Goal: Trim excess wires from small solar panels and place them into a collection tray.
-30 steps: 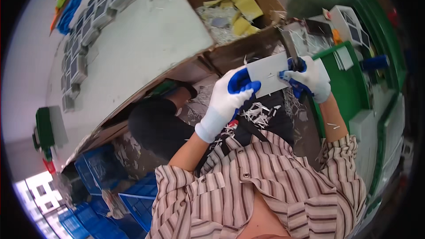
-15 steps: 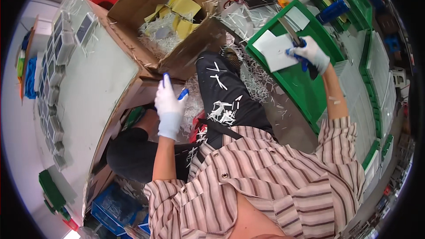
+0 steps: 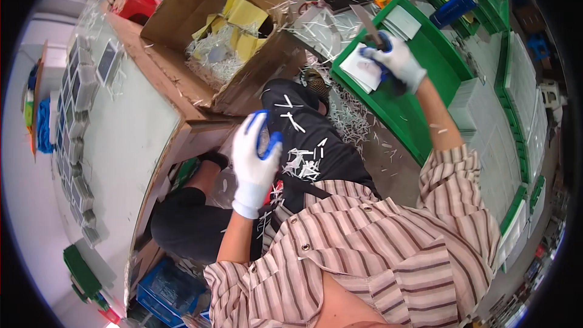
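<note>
My right hand, in a white glove with blue fingertips, is closed round the dark handle of a tool with a long grey blade. Whether this is a knife or scissors I cannot tell. Beneath that hand, a small stack of white cards lies at the near left corner of a green tray. My left hand, gloved alike, hovers over my lap with fingers curved and apart, nothing between them. White paper strips are scattered on my black trousers.
Ahead stands an open cardboard box with yellow pieces and shreds inside. A white table at left bears stacks of dark-faced cards. Beyond the tray are a blue cylinder and another white card stack. Strips litter the floor.
My right hand has moved left and away from me with the bladed tool, over the white cards. My left hand has come nearer and to the right, its fingers more curved.
</note>
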### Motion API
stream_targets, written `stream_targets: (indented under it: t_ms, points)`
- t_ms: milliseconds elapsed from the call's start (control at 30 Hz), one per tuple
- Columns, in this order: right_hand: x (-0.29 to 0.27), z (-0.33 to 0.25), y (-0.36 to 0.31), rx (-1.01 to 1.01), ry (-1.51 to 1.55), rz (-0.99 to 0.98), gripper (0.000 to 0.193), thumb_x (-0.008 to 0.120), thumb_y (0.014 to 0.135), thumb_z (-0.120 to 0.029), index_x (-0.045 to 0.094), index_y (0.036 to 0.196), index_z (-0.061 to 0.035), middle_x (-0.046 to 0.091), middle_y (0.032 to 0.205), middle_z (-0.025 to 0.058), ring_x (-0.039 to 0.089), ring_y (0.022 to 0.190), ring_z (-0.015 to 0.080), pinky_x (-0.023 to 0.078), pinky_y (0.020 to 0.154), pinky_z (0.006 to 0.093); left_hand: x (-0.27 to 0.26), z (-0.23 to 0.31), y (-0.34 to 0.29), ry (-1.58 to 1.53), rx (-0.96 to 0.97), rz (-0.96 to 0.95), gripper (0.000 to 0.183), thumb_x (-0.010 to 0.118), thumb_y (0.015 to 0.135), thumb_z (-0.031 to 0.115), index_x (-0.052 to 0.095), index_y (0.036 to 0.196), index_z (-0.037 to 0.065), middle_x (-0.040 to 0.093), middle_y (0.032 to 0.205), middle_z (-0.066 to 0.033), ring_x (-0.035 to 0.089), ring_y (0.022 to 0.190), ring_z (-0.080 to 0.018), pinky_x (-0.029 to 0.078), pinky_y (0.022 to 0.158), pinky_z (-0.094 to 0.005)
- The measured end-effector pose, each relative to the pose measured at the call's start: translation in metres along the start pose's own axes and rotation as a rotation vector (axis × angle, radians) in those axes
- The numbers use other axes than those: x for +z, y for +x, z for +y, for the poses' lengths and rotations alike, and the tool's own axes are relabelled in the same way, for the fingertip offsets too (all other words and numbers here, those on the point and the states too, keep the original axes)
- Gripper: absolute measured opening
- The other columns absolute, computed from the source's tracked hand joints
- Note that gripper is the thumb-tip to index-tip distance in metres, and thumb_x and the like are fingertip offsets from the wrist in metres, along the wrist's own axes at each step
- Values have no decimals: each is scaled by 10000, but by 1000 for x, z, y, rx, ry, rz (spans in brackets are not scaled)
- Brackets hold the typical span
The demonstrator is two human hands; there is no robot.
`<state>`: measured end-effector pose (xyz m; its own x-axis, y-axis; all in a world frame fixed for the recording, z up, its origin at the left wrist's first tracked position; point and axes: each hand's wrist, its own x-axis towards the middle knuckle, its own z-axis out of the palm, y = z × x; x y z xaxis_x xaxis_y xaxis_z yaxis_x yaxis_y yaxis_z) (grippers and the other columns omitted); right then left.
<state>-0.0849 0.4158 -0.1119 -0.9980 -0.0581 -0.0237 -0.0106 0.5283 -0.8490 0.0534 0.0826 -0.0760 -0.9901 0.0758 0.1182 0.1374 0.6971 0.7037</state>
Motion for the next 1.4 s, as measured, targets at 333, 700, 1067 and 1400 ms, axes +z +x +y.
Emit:
stream_targets:
  t_ms: [333, 700, 1067, 1400]
  points:
    - [84, -13, -33, -105, 97, 138, 511, 659, 851, -341, 506, 1213, -14, 608, 1032, 149, 618, 895, 249, 486, 815, 334, 89, 18, 41, -1231, -702, -709, 388, 655, 826, 130, 539, 1154, -42, 625, 1026, -109, 628, 843, -201, 531, 781, -347]
    - [66, 30, 5, 315, -681, 84, 736, 410, 881, -586, 494, 1260, 39, 552, 1204, 258, 556, 1103, 351, 437, 928, 414, 158, 22, 106, -914, -659, -268, 125, 691, 814, 106, 625, 817, 0, 598, 638, -49, 544, 486, -122, 447, 451, -249]
    - [20, 71, 55, 304, -31, -585, 472, 654, 789, -486, 698, 980, -56, 689, 926, 81, 629, 795, 184, 477, 710, 309, 156, 23, 107, -810, -636, -288, 145, 689, 804, 112, 629, 819, -19, 609, 668, -54, 572, 535, -129, 462, 490, -251]
    - [4, 77, 11, 453, 441, -466, 352, 761, 698, -147, 651, 1000, -3, 684, 927, 103, 647, 767, 170, 519, 719, 271, 139, 22, 107, -932, -641, -401, 184, 698, 804, 153, 636, 858, -11, 624, 698, -63, 577, 542, -129, 470, 503, -257]
